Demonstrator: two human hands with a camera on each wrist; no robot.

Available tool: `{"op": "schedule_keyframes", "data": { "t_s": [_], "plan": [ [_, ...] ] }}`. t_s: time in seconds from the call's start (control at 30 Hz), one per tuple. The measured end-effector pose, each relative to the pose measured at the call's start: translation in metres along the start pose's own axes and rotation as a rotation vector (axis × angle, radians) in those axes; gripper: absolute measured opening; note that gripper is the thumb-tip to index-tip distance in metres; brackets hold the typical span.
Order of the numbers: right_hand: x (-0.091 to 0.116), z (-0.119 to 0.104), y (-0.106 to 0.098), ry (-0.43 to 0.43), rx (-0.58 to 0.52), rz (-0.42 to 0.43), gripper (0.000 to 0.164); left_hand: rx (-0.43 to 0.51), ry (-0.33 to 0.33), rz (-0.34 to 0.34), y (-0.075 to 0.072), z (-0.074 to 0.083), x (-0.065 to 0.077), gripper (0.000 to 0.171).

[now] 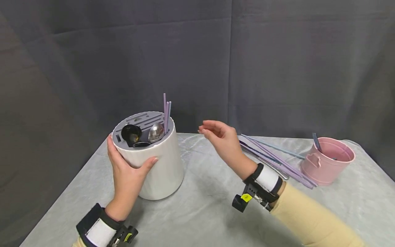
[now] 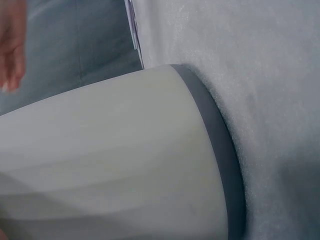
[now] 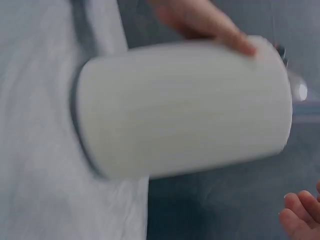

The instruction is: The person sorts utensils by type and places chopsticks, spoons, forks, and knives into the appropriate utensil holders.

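Observation:
My left hand (image 1: pixel 128 171) grips the upper side of a white round utensil holder (image 1: pixel 163 168), thumb across the front and fingers around its left. Its grey slotted top (image 1: pixel 139 118) carries a black ladle-like utensil (image 1: pixel 131 133), a metal spoon (image 1: pixel 156 132) with its bowl up, and several thin purple and blue sticks (image 1: pixel 166 115) standing at the right edge. To the right of the holder, my right hand (image 1: pixel 226 142) hovers above the table with its fingers loosely bent and nothing in them. In the right wrist view its fingertips (image 3: pixel 297 212) show apart from the holder.
Several long purple and blue sticks (image 1: pixel 274 157) lie on the grey cloth-covered table (image 1: pixel 197 219), with a metal utensil (image 1: pixel 279 169) among them. Beside them stands a pink bucket (image 1: pixel 325 168) with a dark handle (image 1: pixel 316 142) leaning out. A dark curtain (image 1: pixel 191 68) hangs behind.

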State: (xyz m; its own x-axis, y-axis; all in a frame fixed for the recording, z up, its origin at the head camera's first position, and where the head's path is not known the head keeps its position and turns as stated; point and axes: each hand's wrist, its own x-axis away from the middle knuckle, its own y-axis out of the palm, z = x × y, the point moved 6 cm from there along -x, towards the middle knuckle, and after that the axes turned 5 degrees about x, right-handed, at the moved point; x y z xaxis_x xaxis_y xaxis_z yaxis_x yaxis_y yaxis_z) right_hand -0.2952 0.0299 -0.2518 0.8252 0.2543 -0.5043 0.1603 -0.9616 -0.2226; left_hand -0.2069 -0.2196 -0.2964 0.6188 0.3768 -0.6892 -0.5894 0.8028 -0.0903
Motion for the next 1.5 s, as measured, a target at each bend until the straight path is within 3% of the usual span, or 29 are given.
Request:
{"op": "schedule_keyframes", "data": {
  "t_s": [0.43,0.73,1.13,1.5],
  "plan": [
    [0.029,0.063,-0.078,0.215,0.249,0.091,0.031,-0.016,-0.026,-0.013,-0.001,-0.001,-0.001,0.125],
    [0.048,0.092,-0.114,0.237,0.387,0.139,0.025,-0.018,-0.013,0.000,-0.003,-0.002,0.000,0.125],
    [0.061,0.106,-0.133,0.256,0.432,0.144,0.027,-0.028,-0.008,0.003,-0.006,-0.003,-0.002,0.124],
    [0.064,0.115,-0.139,0.298,0.581,0.058,0.028,-0.027,-0.013,-0.001,-0.006,-0.004,-0.002,0.123]
  ]
}}
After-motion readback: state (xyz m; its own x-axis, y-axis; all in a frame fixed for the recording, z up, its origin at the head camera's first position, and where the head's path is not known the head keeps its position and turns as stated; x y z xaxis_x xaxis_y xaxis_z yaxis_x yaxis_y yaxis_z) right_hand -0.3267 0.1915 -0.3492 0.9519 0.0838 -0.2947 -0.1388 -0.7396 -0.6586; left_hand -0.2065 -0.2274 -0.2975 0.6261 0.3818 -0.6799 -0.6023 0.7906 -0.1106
